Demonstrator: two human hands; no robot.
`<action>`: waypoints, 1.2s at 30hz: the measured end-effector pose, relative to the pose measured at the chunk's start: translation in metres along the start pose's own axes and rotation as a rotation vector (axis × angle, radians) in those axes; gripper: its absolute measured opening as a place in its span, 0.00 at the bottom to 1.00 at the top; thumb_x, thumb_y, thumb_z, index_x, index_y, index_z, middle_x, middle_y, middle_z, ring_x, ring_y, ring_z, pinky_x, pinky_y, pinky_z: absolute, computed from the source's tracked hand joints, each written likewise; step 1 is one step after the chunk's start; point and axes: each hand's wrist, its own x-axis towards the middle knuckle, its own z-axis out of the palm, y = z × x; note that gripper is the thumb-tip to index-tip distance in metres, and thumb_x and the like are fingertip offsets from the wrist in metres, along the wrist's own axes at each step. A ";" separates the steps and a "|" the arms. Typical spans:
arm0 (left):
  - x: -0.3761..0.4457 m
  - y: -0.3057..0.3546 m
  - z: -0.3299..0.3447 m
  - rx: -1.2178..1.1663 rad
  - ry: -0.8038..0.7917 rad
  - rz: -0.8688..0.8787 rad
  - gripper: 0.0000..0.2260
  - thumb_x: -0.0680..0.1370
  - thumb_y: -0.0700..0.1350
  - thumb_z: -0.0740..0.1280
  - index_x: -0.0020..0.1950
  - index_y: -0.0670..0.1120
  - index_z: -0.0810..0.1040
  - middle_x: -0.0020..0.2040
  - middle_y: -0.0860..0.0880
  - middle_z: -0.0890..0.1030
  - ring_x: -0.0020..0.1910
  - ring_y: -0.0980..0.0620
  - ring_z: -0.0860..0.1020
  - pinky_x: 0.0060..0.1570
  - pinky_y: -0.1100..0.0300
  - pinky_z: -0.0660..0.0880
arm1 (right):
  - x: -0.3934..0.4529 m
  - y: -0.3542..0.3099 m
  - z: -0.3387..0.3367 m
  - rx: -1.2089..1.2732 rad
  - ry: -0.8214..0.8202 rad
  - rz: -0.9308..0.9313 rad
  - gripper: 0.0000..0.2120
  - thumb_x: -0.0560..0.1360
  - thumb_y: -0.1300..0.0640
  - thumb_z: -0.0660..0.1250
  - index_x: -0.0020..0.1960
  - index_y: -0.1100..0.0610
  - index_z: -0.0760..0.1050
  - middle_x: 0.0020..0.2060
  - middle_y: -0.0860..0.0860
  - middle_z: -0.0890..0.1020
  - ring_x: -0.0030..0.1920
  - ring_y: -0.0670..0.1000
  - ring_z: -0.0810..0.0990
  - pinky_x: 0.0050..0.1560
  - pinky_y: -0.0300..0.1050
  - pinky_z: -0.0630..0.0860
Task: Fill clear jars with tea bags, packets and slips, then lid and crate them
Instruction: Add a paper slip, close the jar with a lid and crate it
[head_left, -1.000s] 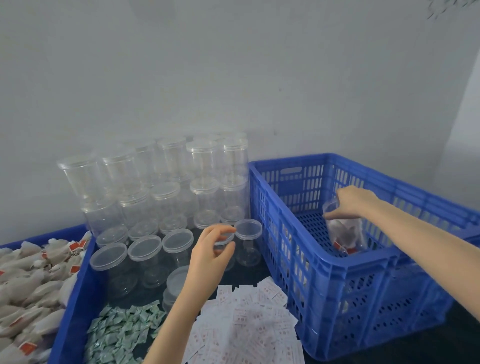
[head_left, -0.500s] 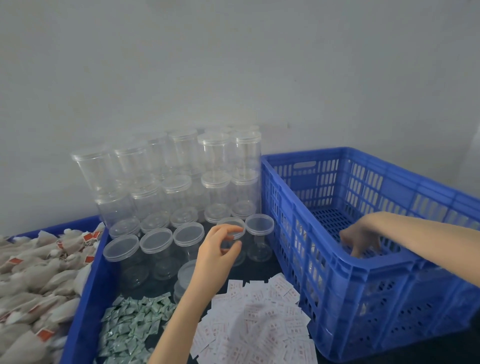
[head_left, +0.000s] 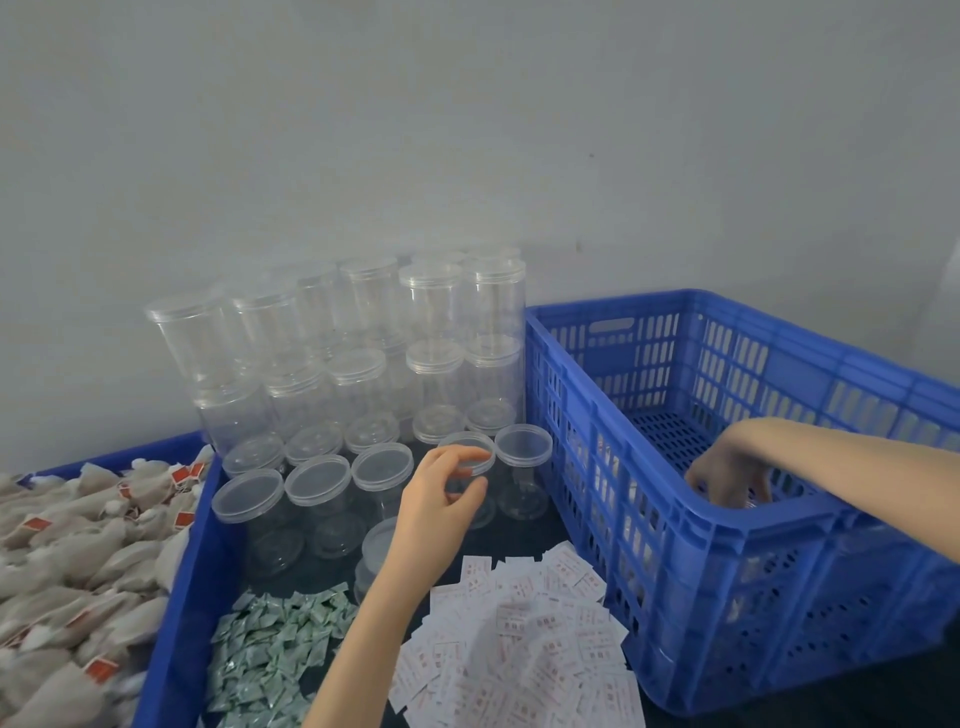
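Lower now, right hand (head_left: 730, 475) perhaps touches crated jar (head_left: 748, 501).

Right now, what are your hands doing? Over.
Left hand pinching a lidded jar. Right hand low inside blue crate, grip unclear. Nothing blocking.

Dim, cool, even light; soft focus, faint shadows, wide-angle bending at edges.

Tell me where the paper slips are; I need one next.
Low in the head view, the paper slips lie between the green packets and the blue crate.
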 end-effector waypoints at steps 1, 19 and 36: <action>0.000 0.000 0.000 0.001 0.000 0.002 0.15 0.78 0.38 0.66 0.50 0.61 0.74 0.53 0.62 0.74 0.51 0.71 0.73 0.45 0.76 0.71 | -0.002 0.001 0.000 0.029 0.000 -0.001 0.28 0.77 0.52 0.71 0.74 0.52 0.66 0.70 0.54 0.73 0.65 0.58 0.78 0.61 0.57 0.78; -0.004 0.000 -0.002 -0.003 -0.007 0.000 0.15 0.78 0.39 0.66 0.49 0.61 0.75 0.53 0.60 0.76 0.51 0.68 0.75 0.43 0.75 0.72 | -0.021 -0.013 -0.018 0.047 0.415 -0.091 0.28 0.78 0.40 0.66 0.72 0.53 0.68 0.66 0.50 0.73 0.61 0.51 0.75 0.63 0.51 0.74; -0.015 -0.066 -0.061 0.313 0.236 -0.291 0.11 0.76 0.40 0.66 0.58 0.49 0.78 0.58 0.51 0.77 0.53 0.56 0.75 0.52 0.62 0.71 | -0.116 -0.195 0.035 0.026 1.048 -0.560 0.23 0.79 0.42 0.62 0.70 0.50 0.69 0.55 0.48 0.81 0.53 0.52 0.79 0.50 0.48 0.74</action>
